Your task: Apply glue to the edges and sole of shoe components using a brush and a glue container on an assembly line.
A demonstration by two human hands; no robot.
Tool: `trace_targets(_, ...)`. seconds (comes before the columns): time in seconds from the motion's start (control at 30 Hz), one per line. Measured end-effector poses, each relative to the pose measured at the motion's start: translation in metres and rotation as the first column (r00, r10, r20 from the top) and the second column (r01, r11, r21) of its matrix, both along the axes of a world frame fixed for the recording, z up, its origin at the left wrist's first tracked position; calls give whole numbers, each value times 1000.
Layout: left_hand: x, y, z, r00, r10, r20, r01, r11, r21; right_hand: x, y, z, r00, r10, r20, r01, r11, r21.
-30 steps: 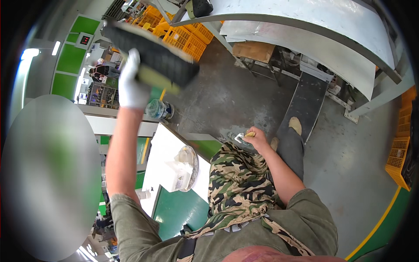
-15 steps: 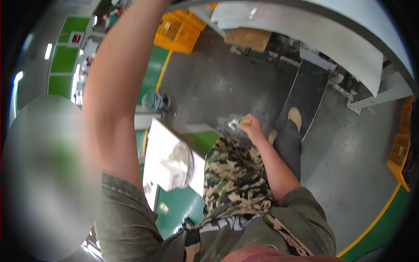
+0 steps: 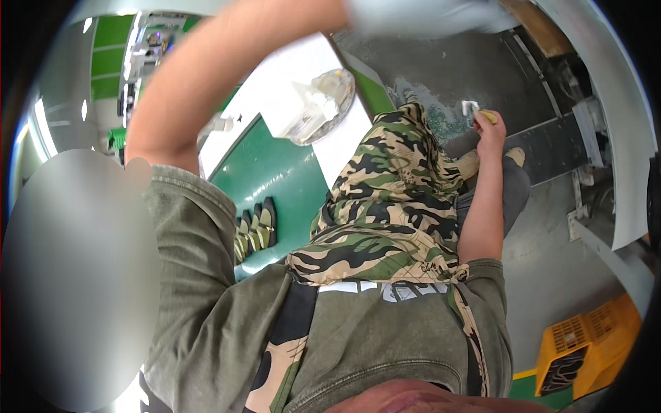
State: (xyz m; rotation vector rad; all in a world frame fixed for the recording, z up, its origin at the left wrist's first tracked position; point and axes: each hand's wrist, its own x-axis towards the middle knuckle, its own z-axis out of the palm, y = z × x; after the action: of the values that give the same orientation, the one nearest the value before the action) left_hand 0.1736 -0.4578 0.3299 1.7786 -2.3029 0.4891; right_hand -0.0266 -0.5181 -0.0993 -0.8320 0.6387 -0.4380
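My right hand [image 3: 490, 132] is closed around a small tool with a yellow handle [image 3: 489, 116]. Its end [image 3: 470, 108] is covered in white, so its exact kind is hard to make out. My left arm [image 3: 227, 69] reaches across the top of the view. At its end, my left hand [image 3: 420, 17] appears as a pale, glove-like blur whose fingers cannot be made out. Below that arm, a round dish [image 3: 323, 107] holding crumpled white material rests on a white tabletop [image 3: 244, 93].
Pale residue [image 3: 430, 103] marks the dark floor near my right hand. Dark green-strapped shoes [image 3: 256, 227] stand on the green floor to the left. Orange crates [image 3: 585, 344] are at the lower right. A long white panel [image 3: 623, 186] curves along the right side.
The view has turned, moving the table and dish up and right. My left hand, out of frame earlier, now shows at the top. My right hand still holds the yellow-handled tool.
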Motion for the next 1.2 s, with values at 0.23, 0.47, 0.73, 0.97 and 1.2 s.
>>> trace_targets(0.23, -10, 463, -124, 283, 942, 180, -783, 119, 611, -23, 1, -19, 988, 10, -157, -2, 999, 53)
trace_targets(0.47, -171, 804, -257, -706, 645, 293, -349, -676, 649, -36, 26, -8, 973, 114, -202, -101, 992, 76)
trace_targets(0.73, -242, 816, -330, -852, 493, 177, -208, -628, 750, -47, 31, 34, 956, 61, -286, -57, 998, 23)
trace_targets(0.97, -213, 820, -335, -757, 544, 361, -84, -630, 772, -20, 32, 57, 965, 165, -206, -172, 985, -18)
trace_targets(1.2, -214, 815, -350, -839, 501, 212, -58, -470, 881, 31, 62, 80, 963, 216, -159, -220, 975, -9)
